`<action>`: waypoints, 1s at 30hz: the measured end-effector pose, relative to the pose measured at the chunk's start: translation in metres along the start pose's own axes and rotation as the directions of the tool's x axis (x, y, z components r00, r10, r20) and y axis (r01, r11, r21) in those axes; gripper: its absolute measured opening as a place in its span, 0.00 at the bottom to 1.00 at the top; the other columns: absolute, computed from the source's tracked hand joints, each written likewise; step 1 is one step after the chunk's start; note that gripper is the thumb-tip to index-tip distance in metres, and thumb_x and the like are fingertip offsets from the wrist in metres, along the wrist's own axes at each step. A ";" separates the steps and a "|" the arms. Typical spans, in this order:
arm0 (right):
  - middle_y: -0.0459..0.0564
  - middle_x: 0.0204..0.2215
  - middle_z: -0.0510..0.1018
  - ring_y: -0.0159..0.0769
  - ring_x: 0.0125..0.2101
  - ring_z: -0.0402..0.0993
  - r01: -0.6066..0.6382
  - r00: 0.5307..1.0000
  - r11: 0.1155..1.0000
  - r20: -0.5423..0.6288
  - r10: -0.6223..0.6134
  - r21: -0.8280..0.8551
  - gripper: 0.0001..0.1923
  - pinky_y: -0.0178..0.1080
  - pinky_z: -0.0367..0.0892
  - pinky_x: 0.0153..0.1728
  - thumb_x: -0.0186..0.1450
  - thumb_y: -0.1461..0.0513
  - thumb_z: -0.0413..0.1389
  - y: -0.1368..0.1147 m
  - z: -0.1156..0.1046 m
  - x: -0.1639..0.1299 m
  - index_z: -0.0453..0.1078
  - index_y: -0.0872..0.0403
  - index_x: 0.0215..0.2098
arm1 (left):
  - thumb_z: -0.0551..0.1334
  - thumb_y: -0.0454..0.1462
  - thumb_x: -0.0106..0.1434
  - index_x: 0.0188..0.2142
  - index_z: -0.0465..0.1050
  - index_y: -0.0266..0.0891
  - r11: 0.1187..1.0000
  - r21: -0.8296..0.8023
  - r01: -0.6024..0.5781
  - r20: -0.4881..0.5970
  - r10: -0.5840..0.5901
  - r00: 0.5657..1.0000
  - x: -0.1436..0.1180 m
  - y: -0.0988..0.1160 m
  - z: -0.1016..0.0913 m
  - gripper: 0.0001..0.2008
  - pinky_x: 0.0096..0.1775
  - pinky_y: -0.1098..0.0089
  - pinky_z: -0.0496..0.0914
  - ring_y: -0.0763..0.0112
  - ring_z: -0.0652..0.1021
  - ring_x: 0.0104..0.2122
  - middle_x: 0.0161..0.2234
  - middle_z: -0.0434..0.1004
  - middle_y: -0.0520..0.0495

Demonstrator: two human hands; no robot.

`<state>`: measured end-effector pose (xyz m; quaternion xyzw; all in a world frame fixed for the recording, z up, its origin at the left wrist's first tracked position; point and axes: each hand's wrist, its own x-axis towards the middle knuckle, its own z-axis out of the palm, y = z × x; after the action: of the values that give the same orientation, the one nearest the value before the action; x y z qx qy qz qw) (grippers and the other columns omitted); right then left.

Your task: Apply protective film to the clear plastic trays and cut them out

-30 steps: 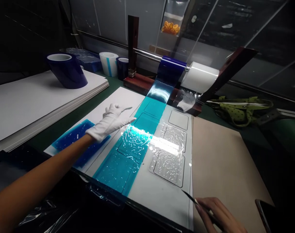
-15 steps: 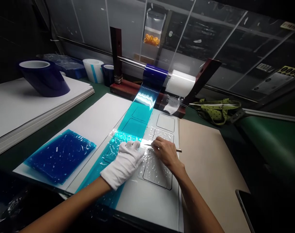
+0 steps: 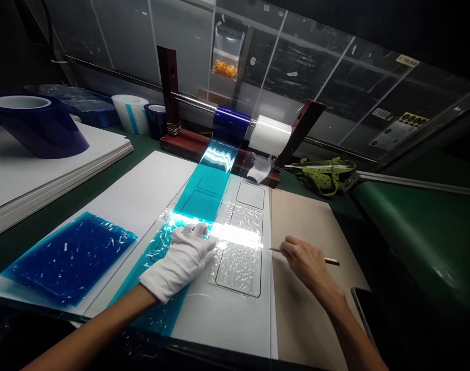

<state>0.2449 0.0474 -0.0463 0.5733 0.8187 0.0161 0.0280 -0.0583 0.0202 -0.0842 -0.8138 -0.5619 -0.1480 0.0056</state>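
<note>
Left hand (image 3: 181,260), in a white glove, lies palm down with fingers together, pressed flat on the blue film strip (image 3: 198,198). The strip's long axis runs from the dark blue roll (image 3: 230,125) on the dispenser bar at the far side, down toward the near edge of the white sheet (image 3: 235,314), angling slightly leftward as it nears. Right hand (image 3: 302,263), bare, pinches a thin knife (image 3: 331,261) over the tan board (image 3: 316,288); the tool lies nearly crosswise to the strip, tip pointing left toward the clear film panels (image 3: 238,265). A crumpled blue film pile (image 3: 70,257) sits well left.
</note>
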 end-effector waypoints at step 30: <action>0.43 0.21 0.69 0.26 0.22 0.63 -0.391 0.857 0.150 0.419 -0.300 0.908 0.19 0.32 0.56 0.23 0.54 0.50 0.64 -0.006 0.036 -0.031 0.71 0.58 0.30 | 0.63 0.55 0.57 0.58 0.65 0.54 0.798 0.602 0.039 -0.457 0.304 0.836 -0.058 0.019 0.037 0.30 0.33 0.64 0.60 0.66 0.68 0.26 0.43 0.73 0.40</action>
<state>0.2520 0.0159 -0.0821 0.4559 0.5662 -0.6730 -0.1368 -0.0505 -0.0332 -0.1309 -0.7364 -0.4942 -0.1852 0.4232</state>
